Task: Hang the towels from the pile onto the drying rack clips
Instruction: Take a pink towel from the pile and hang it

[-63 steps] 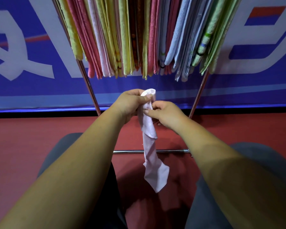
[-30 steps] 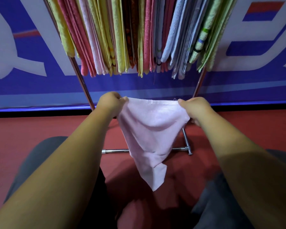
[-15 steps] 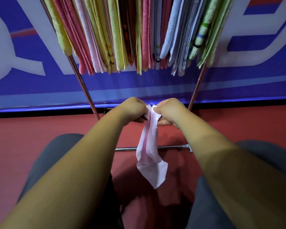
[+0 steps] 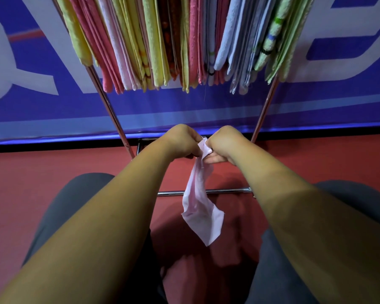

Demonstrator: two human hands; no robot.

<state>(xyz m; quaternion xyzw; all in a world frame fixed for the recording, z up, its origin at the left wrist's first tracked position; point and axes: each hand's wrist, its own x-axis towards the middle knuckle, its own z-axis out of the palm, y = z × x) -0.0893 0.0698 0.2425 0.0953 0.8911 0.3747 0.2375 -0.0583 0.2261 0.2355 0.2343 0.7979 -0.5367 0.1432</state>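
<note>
**Gripped the pink towel low before the rack**

Pinched the pink towel (image 4: 198,207) at its gathered top edge with the left hand (image 4: 182,142) and the right hand (image 4: 225,143) close together, fingers curled round the cloth. Let the rest hang as a narrow strip over the red floor (image 4: 31,176), before the drying rack (image 4: 110,110) and below its hung towels (image 4: 156,40).

Open between the slanted rack legs (image 4: 107,106), under the hanging towels (image 4: 158,40) and over the low crossbar (image 4: 228,190). Packed edge to edge overhead. Closed off behind by the blue banner (image 4: 184,110). Taken up mid-gap by left hand (image 4: 182,141) and right hand (image 4: 226,143) pinching the pink towel (image 4: 201,205), draped past the crossbar.
</note>
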